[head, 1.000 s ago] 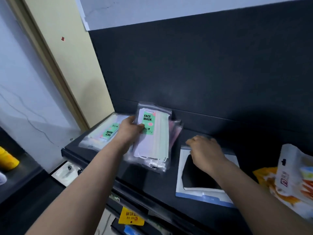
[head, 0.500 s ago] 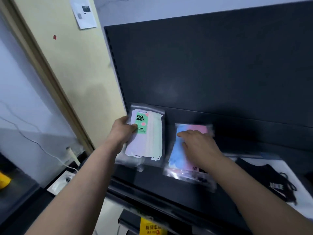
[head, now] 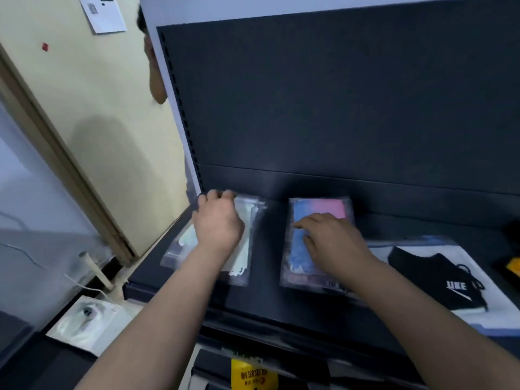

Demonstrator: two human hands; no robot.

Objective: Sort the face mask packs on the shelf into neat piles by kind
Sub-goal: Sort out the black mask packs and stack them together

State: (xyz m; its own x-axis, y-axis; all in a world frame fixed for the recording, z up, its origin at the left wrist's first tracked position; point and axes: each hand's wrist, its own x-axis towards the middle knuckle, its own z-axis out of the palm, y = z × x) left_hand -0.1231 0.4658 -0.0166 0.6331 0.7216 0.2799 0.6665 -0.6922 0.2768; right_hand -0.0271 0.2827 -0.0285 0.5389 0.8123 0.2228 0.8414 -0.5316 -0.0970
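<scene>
Left hand (head: 218, 220) sits on the clear pack of pale green and white masks (head: 249, 243) at the left end of the dark shelf (head: 281, 311), fingers curled over the pack's far edge. Right hand (head: 332, 243) lies flat on the blue and pink mask pack (head: 320, 208), fingers spread over the blue side. The two packs lie side by side, apart. Further right rests a black mask pack (head: 433, 274) with white lettering.

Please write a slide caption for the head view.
Left hand grips pale mask packs; right hand rests on blue-pink pack.
</scene>
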